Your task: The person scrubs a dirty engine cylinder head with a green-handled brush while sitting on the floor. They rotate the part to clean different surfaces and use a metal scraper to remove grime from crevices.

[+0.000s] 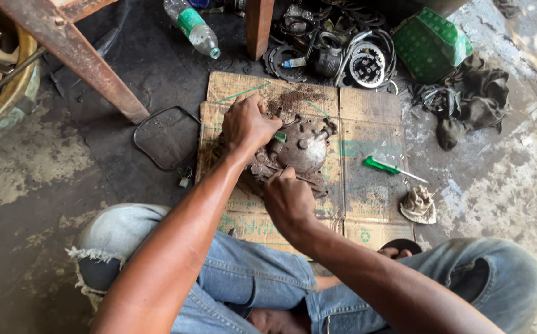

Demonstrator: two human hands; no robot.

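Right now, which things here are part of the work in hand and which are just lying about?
In hand:
left hand, pressing on the engine cover
right hand, at the cover's near edge
cardboard under it

Lying about:
green screwdriver
crumpled rag
plastic bottle
green box
mirror

Both hands, left hand (247,124) and right hand (288,201), on grimy engine cover (302,151) atop cardboard (367,124).

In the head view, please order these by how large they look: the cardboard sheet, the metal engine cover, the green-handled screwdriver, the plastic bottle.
1. cardboard sheet
2. metal engine cover
3. plastic bottle and green-handled screwdriver: they look alike in length. The bottle is thicker but cut off by the frame edge, so I do not rank them.
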